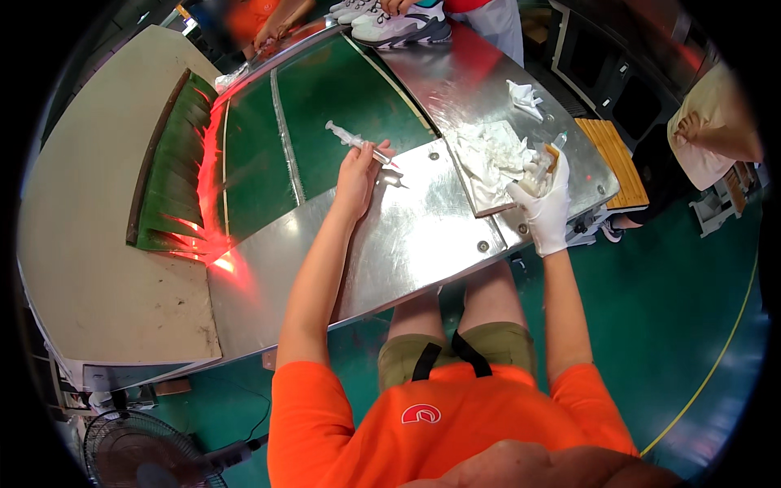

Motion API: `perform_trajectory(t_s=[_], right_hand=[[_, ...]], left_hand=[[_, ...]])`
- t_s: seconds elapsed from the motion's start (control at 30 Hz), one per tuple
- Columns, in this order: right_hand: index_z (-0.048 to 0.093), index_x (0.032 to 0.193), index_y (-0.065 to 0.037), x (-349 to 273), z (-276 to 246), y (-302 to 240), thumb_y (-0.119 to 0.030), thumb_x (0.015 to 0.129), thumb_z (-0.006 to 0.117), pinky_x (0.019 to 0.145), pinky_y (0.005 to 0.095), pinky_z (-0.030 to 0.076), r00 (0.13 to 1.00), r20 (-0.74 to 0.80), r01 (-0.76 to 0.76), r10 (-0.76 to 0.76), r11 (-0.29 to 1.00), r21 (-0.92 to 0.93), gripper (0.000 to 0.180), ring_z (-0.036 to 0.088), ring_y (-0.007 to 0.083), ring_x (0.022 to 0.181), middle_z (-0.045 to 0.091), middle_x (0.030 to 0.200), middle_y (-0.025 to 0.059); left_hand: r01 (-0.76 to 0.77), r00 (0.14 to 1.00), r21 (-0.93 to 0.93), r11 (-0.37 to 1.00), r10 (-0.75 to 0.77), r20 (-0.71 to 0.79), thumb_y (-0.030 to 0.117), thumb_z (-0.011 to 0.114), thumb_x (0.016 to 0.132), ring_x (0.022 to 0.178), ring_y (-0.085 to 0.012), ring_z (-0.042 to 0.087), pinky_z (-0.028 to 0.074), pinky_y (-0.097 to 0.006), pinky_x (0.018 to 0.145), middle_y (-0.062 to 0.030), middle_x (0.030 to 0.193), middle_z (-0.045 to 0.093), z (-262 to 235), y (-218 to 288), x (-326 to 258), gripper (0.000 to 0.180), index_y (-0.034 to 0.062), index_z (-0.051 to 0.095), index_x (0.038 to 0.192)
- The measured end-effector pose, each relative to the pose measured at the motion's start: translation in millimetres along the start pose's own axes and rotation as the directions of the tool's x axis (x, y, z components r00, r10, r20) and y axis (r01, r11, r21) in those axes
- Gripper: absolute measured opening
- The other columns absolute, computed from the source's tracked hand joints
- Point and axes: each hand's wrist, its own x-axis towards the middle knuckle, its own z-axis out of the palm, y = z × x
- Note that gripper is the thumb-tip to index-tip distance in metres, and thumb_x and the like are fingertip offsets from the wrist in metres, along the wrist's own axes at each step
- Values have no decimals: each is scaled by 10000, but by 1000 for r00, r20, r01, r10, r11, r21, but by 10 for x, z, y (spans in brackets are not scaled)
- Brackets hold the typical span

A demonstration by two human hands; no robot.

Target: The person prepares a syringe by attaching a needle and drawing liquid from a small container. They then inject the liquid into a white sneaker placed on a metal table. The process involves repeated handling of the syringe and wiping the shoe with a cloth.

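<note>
My bare left hand [358, 177] is closed round a clear plastic syringe [348, 140] over the metal tabletop. The plunger end points to the far left; a reddish tip shows past the fingers on the right. At the right, my right hand [547, 215] wears a white glove and its fingers are curled at the edge of a heap of crumpled white wipes [486, 153]. Between them show something clear and a brownish piece [552, 158], whose kind I cannot make out. The wipes lie on a flat board [486, 208].
A green conveyor belt [252, 154] runs left of the metal table, red light glowing at its slitted curtain [172, 163]. Light-coloured sneakers [399, 26] stand at the far end, near other people's hands. A wooden-slatted stool [614, 159] is at right, a fan [134, 451] lower left.
</note>
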Motion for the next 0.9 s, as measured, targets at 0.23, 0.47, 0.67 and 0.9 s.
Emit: perform_trajectory(t_s=[0.23,0.47,0.67,0.9], right_hand=[[397,1370,-43,-4,16,-21,-109,638,850,888,326,507,1000,-6,-4,3,1000,-31,863,557,206,1068,535,1198,115],[412,1364,-62,3,-5,46,-184,625,872,896,344,494,998,-28,61,-64,993,-103,880,577,217,1043,566,1143,121],[417,1356,-54,7,-22,34,-183,621,875,906,356,494,997,-22,68,-70,995,-78,875,581,233,1054,565,1192,134],[398,1366,-35,0,10,-4,-166,620,870,915,358,500,996,4,87,-87,994,-64,893,588,239,1062,563,1256,148]], left_hand=[[15,1000,-230,973,-17,-6,250,410,1052,1303,-342,484,381,-450,1130,-263,1283,548,-57,8,-411,273,-5,508,1070],[186,982,-253,949,-187,18,298,426,1046,1168,-364,580,466,-463,1039,-273,1217,587,194,56,-668,312,-2,508,1060],[72,996,-58,996,-75,-41,315,465,1035,997,-263,650,548,-386,851,-207,1078,656,505,94,-680,301,19,494,1082],[-214,975,176,961,222,-24,336,526,1013,920,-178,649,529,-316,779,-144,1042,687,830,228,-116,304,38,523,1069]])
